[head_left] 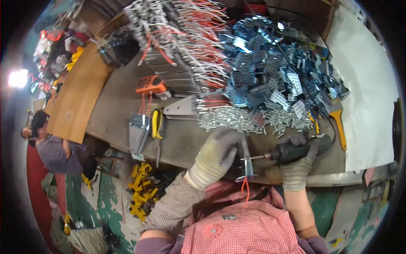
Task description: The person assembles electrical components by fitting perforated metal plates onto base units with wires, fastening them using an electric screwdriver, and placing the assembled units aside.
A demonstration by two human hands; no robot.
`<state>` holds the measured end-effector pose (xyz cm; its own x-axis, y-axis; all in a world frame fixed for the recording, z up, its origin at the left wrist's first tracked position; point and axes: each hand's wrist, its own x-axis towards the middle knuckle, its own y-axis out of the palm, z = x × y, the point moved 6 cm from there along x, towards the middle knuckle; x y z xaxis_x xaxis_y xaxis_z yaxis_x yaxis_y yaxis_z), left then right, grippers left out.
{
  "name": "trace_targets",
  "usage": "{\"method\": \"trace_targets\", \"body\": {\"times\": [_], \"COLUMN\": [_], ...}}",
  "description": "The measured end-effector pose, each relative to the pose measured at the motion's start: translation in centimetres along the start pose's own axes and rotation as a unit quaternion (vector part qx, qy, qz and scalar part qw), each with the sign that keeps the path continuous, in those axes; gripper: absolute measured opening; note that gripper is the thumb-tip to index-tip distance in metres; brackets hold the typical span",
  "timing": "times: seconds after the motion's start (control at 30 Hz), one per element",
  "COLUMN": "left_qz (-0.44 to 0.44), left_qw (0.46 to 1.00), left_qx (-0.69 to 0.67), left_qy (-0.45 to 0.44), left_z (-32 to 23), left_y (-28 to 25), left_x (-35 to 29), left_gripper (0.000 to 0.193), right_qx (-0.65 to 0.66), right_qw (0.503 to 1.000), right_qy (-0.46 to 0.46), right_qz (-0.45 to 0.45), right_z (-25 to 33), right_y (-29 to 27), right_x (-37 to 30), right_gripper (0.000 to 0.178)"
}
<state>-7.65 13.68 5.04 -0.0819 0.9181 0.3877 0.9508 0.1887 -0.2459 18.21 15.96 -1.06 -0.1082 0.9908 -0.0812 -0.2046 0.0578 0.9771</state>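
Basically, both gloved hands are full: the left hand (216, 157) is closed on a metal bracket (247, 155), fingers curled at its near side, and the right hand (298, 171) is wrapped around a dark power driver (325, 145). The bracket is held upright at the table's front edge, between left fingers and driver, probably so its side faces the bit (263, 156) and the left hand can brace it against the push. Driver lies roughly level, bit pointing left at the bracket; whether the tip is seated can't be told. A red wire loop (245, 186) hangs from the bracket's lower end over the apron (241, 230), likely left dangling to stay out of the bit's way.

Just beyond the hands, small metal fasteners (230, 120) are heaped on the table (182, 144), near enough for a short reach, I'd guess. Behind them, a big pile of bluish metal plates (253, 70) and a thick bundle of red and white wires (203, 55), seemingly grouped by kind. To the left, yellow-handled pliers (157, 123) lie beside a grey metal piece (138, 133), handles pointing away; an orange-and-grey item (151, 85) sits further back. To the right, a yellow-handled brush (338, 127) lies at the edge of a white sheet (359, 89), clear of the driver
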Motion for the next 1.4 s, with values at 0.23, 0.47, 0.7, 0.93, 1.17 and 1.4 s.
{"method": "trace_targets", "body": {"times": [0.23,0.47,0.7,0.93,1.17,1.4], "left_qz": [0.219,-0.314,-0.238,-0.273,0.041,0.068], "left_qw": [0.901,0.944,0.818,0.774,0.874,0.866], "left_qx": [0.246,0.040,0.523,0.565,0.467,0.493], "left_qy": [0.284,-0.094,-0.035,0.083,0.129,0.057], "left_z": [-2.8,0.2,4.2,0.1,3.4,4.0], "left_y": [-0.2,-20.1,-26.5,-22.1,-11.5,-11.7], "left_x": [-2.0,-1.7,-1.0,-0.5,8.0,8.9], "left_gripper": [0.032,0.054,0.057,0.059,0.052,0.085], "right_qx": [-0.036,-0.482,-0.895,-0.947,-0.965,-0.915], "right_qw": [0.999,0.864,0.341,0.145,0.071,0.226], "right_qy": [-0.014,-0.115,-0.274,-0.239,-0.192,-0.319], "right_qz": [0.003,-0.087,-0.085,-0.159,-0.166,0.098], "right_z": [2.1,13.3,17.4,21.7,20.4,5.8], "right_y": [1.5,2.5,5.9,-0.5,2.5,12.7], "right_x": [-1.0,-3.3,-1.7,-1.2,-1.2,-0.1], "right_gripper": [0.053,0.061,0.078,0.073,0.069,0.038]}}
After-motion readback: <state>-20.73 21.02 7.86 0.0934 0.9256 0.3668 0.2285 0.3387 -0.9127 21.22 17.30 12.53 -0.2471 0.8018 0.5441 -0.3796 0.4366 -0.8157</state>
